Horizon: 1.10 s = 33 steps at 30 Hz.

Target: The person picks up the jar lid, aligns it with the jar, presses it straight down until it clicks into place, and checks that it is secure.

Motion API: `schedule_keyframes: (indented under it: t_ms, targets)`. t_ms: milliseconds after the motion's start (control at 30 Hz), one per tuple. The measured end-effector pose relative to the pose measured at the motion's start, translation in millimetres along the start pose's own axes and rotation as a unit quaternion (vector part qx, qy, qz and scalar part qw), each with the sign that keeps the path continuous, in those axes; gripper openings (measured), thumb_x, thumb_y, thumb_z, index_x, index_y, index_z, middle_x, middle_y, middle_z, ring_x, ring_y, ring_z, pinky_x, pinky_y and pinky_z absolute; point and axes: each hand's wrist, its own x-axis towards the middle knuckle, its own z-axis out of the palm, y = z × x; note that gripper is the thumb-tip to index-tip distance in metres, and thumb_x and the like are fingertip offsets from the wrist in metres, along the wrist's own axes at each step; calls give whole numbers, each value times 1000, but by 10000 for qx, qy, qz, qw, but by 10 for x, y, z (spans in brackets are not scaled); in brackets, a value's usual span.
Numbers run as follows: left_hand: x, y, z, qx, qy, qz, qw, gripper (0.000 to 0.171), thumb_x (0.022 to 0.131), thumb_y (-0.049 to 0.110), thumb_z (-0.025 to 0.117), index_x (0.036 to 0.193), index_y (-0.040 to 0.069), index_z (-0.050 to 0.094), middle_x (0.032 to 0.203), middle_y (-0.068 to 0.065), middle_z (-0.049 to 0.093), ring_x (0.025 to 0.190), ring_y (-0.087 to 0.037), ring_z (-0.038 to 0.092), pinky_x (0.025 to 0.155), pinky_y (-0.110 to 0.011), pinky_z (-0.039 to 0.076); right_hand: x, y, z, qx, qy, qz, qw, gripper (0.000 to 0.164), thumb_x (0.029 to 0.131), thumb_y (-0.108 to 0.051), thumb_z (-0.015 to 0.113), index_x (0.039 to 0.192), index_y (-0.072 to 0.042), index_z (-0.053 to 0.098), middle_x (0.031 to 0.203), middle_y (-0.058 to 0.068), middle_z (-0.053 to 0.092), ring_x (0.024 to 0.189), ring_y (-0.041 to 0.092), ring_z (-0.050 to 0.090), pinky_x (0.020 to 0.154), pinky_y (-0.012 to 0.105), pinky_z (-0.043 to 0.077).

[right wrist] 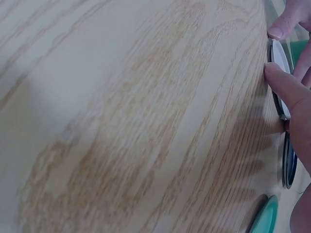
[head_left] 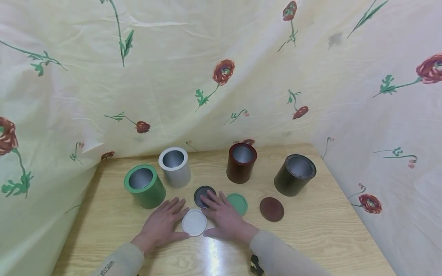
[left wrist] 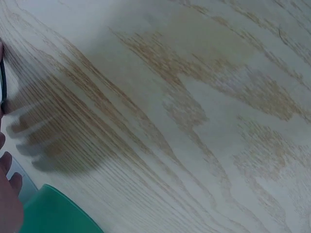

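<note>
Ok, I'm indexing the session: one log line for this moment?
left hand: at white lid | right hand: opposite side, partly over black lid

A pale wood-grained desk, catching a bright glare, stands enclosed behind and at both sides by creamy, wrinkled cloth printed with red flowers.

Type of premises cannot be determined: a wood-grain worktop stands enclosed at rear and both sides by cream, flower-patterned sheeting screening the surroundings.

Both hands extend palm-down, fingers straight, thumbs pointing inward.
</note>
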Motion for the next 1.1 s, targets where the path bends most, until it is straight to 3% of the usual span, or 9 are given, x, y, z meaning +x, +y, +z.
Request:
schedule_keyframes:
  t_ms: [400, 633, 900, 1100]
  targets:
    - [-10, 64, 8, -251, 123, -7, 9996, 89, 85, 78, 71, 143, 12, 69, 162, -15, 52, 150, -39, 48, 123, -56, 40, -3, 23, 107, 846, 125, 252, 9960, 74, 82, -53, 90, 141, -12, 72, 171, 9, 38, 163, 37, 20, 127, 69, 19]
    - [-17, 94, -61, -628, 226, -141, 9977, 89, 83, 74, 76, 144, 10, 68, 162, -14, 52, 151, -38, 47, 124, -55, 38, -17, 76, 61, 1425, 409, 45, 9889, 72, 81, -45, 94, 140, -9, 72, 171, 12, 39, 163, 40, 20, 127, 72, 16]
    - [28, 128, -246, -630, 796, -8, 9948, 89, 79, 69, 83, 141, 6, 70, 153, -16, 60, 144, -41, 54, 119, -58, 44, 15, 141, -109, 1238, 823, -291, 9885, 73, 77, -40, 98, 134, -3, 74, 166, 19, 45, 158, 49, 29, 121, 77, 24]
    - [95, 142, -411, -711, 994, 48, 9925, 89, 77, 64, 88, 141, 6, 70, 154, -18, 60, 143, -44, 54, 115, -60, 47, 28, 182, -248, 1178, 1130, -437, 9856, 74, 72, -36, 101, 132, -2, 75, 163, 20, 48, 154, 52, 35, 117, 80, 28]
